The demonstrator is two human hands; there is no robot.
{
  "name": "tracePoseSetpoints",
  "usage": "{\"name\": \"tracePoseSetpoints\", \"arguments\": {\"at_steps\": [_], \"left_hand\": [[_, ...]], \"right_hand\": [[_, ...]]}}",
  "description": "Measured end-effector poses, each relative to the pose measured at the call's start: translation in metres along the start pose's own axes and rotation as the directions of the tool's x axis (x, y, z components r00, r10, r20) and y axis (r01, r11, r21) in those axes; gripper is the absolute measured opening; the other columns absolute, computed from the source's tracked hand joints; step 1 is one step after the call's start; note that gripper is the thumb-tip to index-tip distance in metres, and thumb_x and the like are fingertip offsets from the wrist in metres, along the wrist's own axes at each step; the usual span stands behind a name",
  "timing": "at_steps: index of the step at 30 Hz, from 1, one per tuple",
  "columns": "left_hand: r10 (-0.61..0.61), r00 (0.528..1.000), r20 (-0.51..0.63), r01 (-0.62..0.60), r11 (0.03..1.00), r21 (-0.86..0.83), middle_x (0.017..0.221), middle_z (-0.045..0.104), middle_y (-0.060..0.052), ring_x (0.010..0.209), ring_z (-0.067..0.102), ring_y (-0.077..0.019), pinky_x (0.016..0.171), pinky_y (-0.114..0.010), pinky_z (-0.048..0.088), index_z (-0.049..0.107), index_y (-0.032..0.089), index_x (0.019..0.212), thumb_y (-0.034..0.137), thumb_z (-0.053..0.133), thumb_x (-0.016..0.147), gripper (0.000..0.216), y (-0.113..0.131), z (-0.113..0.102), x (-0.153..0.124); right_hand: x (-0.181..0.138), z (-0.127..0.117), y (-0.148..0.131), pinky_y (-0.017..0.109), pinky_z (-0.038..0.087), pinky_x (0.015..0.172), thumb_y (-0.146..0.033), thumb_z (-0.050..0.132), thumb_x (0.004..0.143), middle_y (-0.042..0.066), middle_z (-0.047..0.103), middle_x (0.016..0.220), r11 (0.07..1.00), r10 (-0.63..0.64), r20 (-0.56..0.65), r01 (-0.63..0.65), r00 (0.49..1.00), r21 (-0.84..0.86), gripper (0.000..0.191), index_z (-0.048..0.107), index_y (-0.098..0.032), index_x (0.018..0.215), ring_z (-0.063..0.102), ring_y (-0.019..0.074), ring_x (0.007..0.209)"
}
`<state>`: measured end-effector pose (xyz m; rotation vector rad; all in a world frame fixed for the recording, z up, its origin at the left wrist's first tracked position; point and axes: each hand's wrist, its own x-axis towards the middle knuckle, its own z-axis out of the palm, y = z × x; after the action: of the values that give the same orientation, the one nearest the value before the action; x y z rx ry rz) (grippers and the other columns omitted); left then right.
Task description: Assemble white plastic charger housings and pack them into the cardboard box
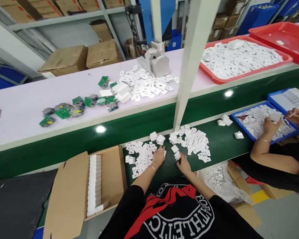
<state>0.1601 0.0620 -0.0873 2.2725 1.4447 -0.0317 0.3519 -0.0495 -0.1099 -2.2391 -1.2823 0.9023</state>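
Observation:
My left hand (159, 155) lies flat with fingers stretched on a pile of small white plastic pieces (139, 159) on the green belt (221, 146). My right hand (183, 163) is just to the right, its fingers closed round one white plastic piece (177, 155). A second heap of the same white pieces (194, 141) lies beyond my right hand. A few thicker white blocks (158, 137) sit between the two heaps.
An open cardboard box (107, 179) with a row of white parts stands at my left. A white post (189, 66) rises from the belt. A co-worker's hands (270, 125) work in a blue tray (239, 124) at right. Green circuit boards (62, 112) and red trays (211, 74) are on the far table.

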Motion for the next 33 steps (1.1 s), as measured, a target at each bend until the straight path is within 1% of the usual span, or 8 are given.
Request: {"name": "tracePoseSetpoints", "arguments": {"at_steps": [4, 9, 13, 20, 25, 29, 31, 33], "left_hand": [[-0.011, 0.999, 0.038, 0.015, 0.995, -0.102, 0.13, 0.064, -0.018, 0.108, 0.07, -0.0325, 0.094, -0.043, 0.055, 0.06, 0.018, 0.135, 0.027, 0.072, 0.091, 0.046, 0.003, -0.004, 0.005], [-0.039, 0.998, -0.044, 0.02, 0.927, -0.374, 0.12, 0.071, -0.012, 0.1, 0.072, -0.0271, 0.087, -0.038, 0.057, 0.056, 0.02, 0.135, 0.028, 0.07, 0.09, 0.048, 0.009, -0.024, -0.014], [-0.059, 0.985, -0.163, -0.044, 0.823, -0.566, 0.135, 0.067, -0.014, 0.116, 0.07, -0.024, 0.097, -0.037, 0.056, 0.051, 0.021, 0.142, 0.031, 0.055, 0.099, 0.044, 0.022, -0.054, -0.038], [0.033, 0.92, -0.39, -0.368, 0.411, -0.834, 0.139, 0.068, -0.014, 0.132, 0.061, -0.0318, 0.11, -0.049, 0.049, 0.064, 0.023, 0.138, 0.048, 0.05, 0.104, 0.045, 0.048, -0.144, -0.086], [0.031, 0.893, -0.449, -0.429, 0.361, -0.828, 0.128, 0.07, -0.013, 0.13, 0.058, -0.0323, 0.111, -0.048, 0.047, 0.068, 0.021, 0.132, 0.057, 0.048, 0.103, 0.05, 0.054, -0.172, -0.109], [0.045, 0.912, -0.407, -0.396, 0.349, -0.849, 0.127, 0.067, -0.013, 0.124, 0.059, -0.0311, 0.107, -0.044, 0.048, 0.07, 0.02, 0.128, 0.059, 0.042, 0.103, 0.053, 0.052, -0.174, -0.115], [0.045, 0.93, -0.364, -0.354, 0.365, -0.861, 0.126, 0.066, -0.013, 0.121, 0.06, -0.0303, 0.104, -0.043, 0.049, 0.07, 0.019, 0.126, 0.06, 0.036, 0.105, 0.057, 0.051, -0.174, -0.116], [0.04, 0.946, -0.322, -0.312, 0.385, -0.869, 0.124, 0.067, -0.013, 0.116, 0.062, -0.0291, 0.101, -0.042, 0.049, 0.07, 0.018, 0.123, 0.057, 0.029, 0.107, 0.059, 0.05, -0.174, -0.118]], "right_hand": [[-0.005, -0.012, 0.018, 0.032, 0.056, 0.08, -0.021, 0.064, 0.085, 0.008, 0.064, 0.118, 0.997, 0.061, 0.006, -0.061, 0.998, 0.04, 0.054, 0.056, -0.023, 0.139, 0.068, 0.0212, 0.088], [0.024, -0.033, 0.031, 0.038, 0.056, 0.081, -0.041, 0.061, 0.093, 0.018, 0.06, 0.125, 0.95, 0.312, -0.146, -0.308, 0.939, 0.05, 0.046, 0.053, -0.016, 0.131, 0.067, 0.031, 0.106], [0.042, -0.035, 0.025, 0.04, 0.054, 0.081, -0.044, 0.062, 0.092, 0.023, 0.053, 0.136, 0.911, 0.412, -0.224, -0.406, 0.883, 0.077, 0.045, 0.056, -0.016, 0.127, 0.067, 0.0347, 0.11], [0.036, -0.044, 0.011, 0.045, 0.053, 0.082, -0.04, 0.055, 0.091, 0.025, 0.057, 0.134, 0.915, 0.401, -0.292, -0.363, 0.868, 0.177, 0.042, 0.062, -0.011, 0.12, 0.068, 0.0333, 0.099], [0.027, -0.065, -0.015, 0.041, 0.055, 0.08, -0.055, 0.055, 0.091, 0.016, 0.07, 0.097, 0.947, 0.229, -0.28, -0.147, 0.932, 0.285, 0.053, 0.067, -0.009, 0.116, 0.065, 0.0267, 0.081], [-0.002, -0.1, -0.077, 0.038, 0.057, 0.078, -0.053, 0.06, 0.094, 0.011, 0.069, 0.103, 0.889, -0.089, -0.285, 0.205, 0.954, 0.41, 0.048, 0.069, -0.015, 0.121, 0.064, 0.0217, 0.079], [-0.025, -0.124, -0.117, 0.038, 0.057, 0.079, -0.046, 0.063, 0.097, 0.008, 0.067, 0.1, 0.776, -0.37, -0.258, 0.449, 0.893, 0.443, 0.036, 0.071, -0.02, 0.121, 0.064, 0.0206, 0.081], [-0.049, -0.145, -0.156, 0.037, 0.057, 0.08, -0.037, 0.065, 0.099, 0.006, 0.065, 0.1, 0.675, -0.602, -0.165, 0.609, 0.781, 0.417, 0.027, 0.072, -0.025, 0.122, 0.063, 0.019, 0.081]]}}
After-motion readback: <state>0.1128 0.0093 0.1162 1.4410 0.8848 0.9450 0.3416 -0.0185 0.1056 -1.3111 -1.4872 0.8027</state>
